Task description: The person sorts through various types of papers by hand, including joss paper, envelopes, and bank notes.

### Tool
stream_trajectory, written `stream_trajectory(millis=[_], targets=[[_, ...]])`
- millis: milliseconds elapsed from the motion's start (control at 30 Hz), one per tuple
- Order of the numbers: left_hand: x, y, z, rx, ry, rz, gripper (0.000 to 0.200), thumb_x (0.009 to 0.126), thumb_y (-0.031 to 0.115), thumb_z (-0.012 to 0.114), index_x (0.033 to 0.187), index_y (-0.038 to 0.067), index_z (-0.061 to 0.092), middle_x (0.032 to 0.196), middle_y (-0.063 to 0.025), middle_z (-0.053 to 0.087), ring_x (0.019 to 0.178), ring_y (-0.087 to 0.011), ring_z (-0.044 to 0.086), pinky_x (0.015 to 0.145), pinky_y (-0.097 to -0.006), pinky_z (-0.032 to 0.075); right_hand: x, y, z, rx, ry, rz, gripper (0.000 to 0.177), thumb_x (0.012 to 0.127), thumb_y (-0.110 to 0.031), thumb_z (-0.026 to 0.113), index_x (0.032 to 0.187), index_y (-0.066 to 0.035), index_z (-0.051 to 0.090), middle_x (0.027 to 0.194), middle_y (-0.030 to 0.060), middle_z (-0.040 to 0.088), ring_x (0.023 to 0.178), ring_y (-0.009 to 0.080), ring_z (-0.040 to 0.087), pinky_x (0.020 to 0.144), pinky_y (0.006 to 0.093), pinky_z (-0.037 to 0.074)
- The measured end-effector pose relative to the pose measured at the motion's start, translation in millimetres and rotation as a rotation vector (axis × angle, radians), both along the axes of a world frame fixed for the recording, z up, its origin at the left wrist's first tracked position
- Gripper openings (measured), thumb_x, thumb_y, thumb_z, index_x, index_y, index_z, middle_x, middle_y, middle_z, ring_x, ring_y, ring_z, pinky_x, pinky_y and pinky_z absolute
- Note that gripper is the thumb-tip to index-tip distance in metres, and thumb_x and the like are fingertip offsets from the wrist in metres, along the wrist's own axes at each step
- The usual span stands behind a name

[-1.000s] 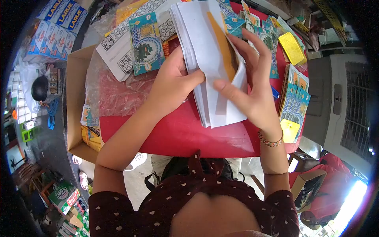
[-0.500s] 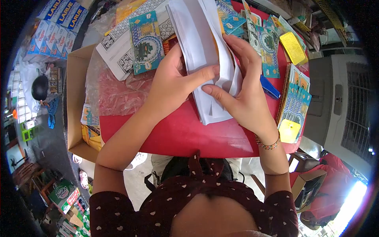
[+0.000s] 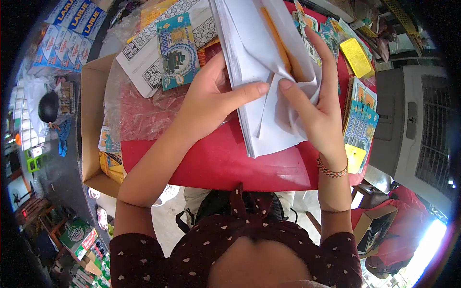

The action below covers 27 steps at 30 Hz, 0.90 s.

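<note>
Between my hands a thick stack of white paper [image 3: 254,53] is held over the red table [image 3: 216,165]. My left hand [image 3: 211,96] grips its left edge, thumb lying on the top sheets. On the right side, my right hand [image 3: 319,103] holds the upper sheets, with the thumb on top and the fingers round the outer edge. The top sheets bulge and crease, and an orange-yellow strip [image 3: 278,41] shows in the gap. Left of the stack lies a blue-green printed note bundle [image 3: 178,55], close to my left hand.
Clear plastic wrap [image 3: 149,113] and a printed white sheet [image 3: 139,72] lie on the table's left. On the right are a yellow block [image 3: 356,57] and a stack of printed notes [image 3: 360,122] with a yellow piece [image 3: 353,158]. A cardboard box [image 3: 93,120] stands at the left edge.
My right hand has moved right and spread its fingers, pulling the upper sheets wider, so more of the orange-yellow strip shows. A blue object beside that hand is now hidden.
</note>
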<state>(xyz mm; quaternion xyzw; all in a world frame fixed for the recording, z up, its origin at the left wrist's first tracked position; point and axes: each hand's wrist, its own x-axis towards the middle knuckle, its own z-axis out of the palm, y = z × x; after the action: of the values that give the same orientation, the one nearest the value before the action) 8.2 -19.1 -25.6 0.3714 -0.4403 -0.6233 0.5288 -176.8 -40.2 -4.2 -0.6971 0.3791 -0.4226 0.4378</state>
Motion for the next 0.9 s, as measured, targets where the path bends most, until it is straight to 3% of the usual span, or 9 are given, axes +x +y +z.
stream_trajectory(millis=[67, 167, 233, 300, 333, 433, 667, 800, 900], targets=[[1.3, 0.1, 0.1, 0.035, 0.036, 0.021, 0.05, 0.082, 0.005, 0.07, 0.124, -0.002, 0.045, 0.114, -0.0117, 0.06, 0.103, -0.0156, 0.059, 0.087, -0.03, 0.049, 0.4, 1.6, 4.3, 0.163, -0.082, 0.014, 0.073, 0.084, 0.0, 0.06, 0.147, -0.005, 0.022, 0.141, 0.016, 0.039, 0.13, 0.0231, 0.039, 0.105, 0.0347, 0.033], [3.8, 0.0, 0.8, 0.073, -0.035, 0.056, 0.046, 0.082, 0.005, 0.068, 0.122, -0.001, 0.047, 0.112, -0.0108, 0.061, 0.101, -0.0158, 0.06, 0.086, -0.0303, 0.049, 4.8, 4.7, 3.8, 0.172, -0.195, 0.102, 0.076, 0.084, -0.001, 0.061, 0.147, -0.004, 0.02, 0.14, 0.0179, 0.04, 0.13, 0.0229, 0.04, 0.106, 0.035, 0.032], [2.8, 1.0, -2.2, -0.013, -0.144, 0.131, 0.045, 0.081, 0.006, 0.069, 0.121, -0.001, 0.049, 0.11, -0.0099, 0.062, 0.1, -0.016, 0.06, 0.085, -0.0311, 0.049, 9.5, 7.1, -1.2, 0.085, -0.096, 0.107, 0.082, 0.082, -0.005, 0.067, 0.147, -0.003, 0.018, 0.141, 0.0211, 0.038, 0.131, 0.0247, 0.038, 0.108, 0.0357, 0.03], [2.9, 2.6, -4.3, 0.01, -0.161, 0.149, 0.052, 0.078, 0.006, 0.072, 0.123, 0.0, 0.047, 0.111, -0.0095, 0.061, 0.102, -0.0163, 0.059, 0.087, -0.0312, 0.048, 15.5, 11.6, -7.9, 0.006, -0.01, 0.146, 0.09, 0.077, -0.013, 0.072, 0.148, -0.005, 0.016, 0.148, 0.017, 0.03, 0.136, 0.0276, 0.031, 0.11, 0.0389, 0.027], [0.8, 3.2, -2.9, -0.018, -0.151, 0.138, 0.054, 0.077, 0.006, 0.073, 0.124, 0.0, 0.046, 0.112, -0.0096, 0.06, 0.103, -0.0166, 0.059, 0.088, -0.0313, 0.047, 17.0, 12.8, -8.0, -0.064, 0.04, 0.161, 0.101, 0.072, -0.014, 0.078, 0.148, -0.004, 0.012, 0.147, 0.0196, 0.029, 0.137, 0.0287, 0.029, 0.111, 0.0407, 0.026], [0.4, 3.8, -3.8, -0.041, -0.141, 0.1, 0.058, 0.076, 0.004, 0.073, 0.126, 0.0, 0.044, 0.115, -0.0097, 0.058, 0.106, -0.0176, 0.057, 0.091, -0.0322, 0.046, 19.3, 12.3, -13.6, -0.229, 0.15, 0.121, 0.101, 0.07, -0.012, 0.08, 0.146, -0.003, 0.014, 0.146, 0.0213, 0.029, 0.137, 0.0304, 0.029, 0.111, 0.0413, 0.027], [1.3, 2.8, -4.0, -0.042, -0.081, 0.068, 0.052, 0.08, 0.006, 0.07, 0.125, 0.0, 0.044, 0.114, -0.0096, 0.059, 0.105, -0.0163, 0.057, 0.09, -0.0312, 0.047, 14.7, 5.0, -16.4, -0.157, 0.069, 0.096, 0.094, 0.073, -0.004, 0.076, 0.146, -0.006, 0.017, 0.143, 0.0216, 0.035, 0.131, 0.0315, 0.039, 0.108, 0.0412, 0.031], [1.4, 3.1, -4.7, -0.046, -0.053, 0.044, 0.052, 0.081, 0.008, 0.071, 0.125, -0.001, 0.044, 0.115, -0.0101, 0.058, 0.105, -0.0153, 0.057, 0.09, -0.0306, 0.047, 13.8, 3.1, -15.7, -0.167, 0.06, 0.084, 0.091, 0.073, -0.002, 0.075, 0.145, -0.005, 0.02, 0.142, 0.0218, 0.036, 0.131, 0.0309, 0.038, 0.108, 0.0411, 0.032], [1.4, 2.6, 1.8, -0.03, -0.08, 0.01, 0.052, 0.081, 0.009, 0.072, 0.125, -0.001, 0.045, 0.116, -0.011, 0.058, 0.105, -0.0153, 0.057, 0.09, -0.0307, 0.047, 13.4, 5.0, -9.6, -0.192, 0.043, -0.008, 0.079, 0.075, 0.005, 0.068, 0.142, -0.003, 0.027, 0.134, 0.0186, 0.044, 0.127, 0.0277, 0.044, 0.104, 0.0362, 0.036]])
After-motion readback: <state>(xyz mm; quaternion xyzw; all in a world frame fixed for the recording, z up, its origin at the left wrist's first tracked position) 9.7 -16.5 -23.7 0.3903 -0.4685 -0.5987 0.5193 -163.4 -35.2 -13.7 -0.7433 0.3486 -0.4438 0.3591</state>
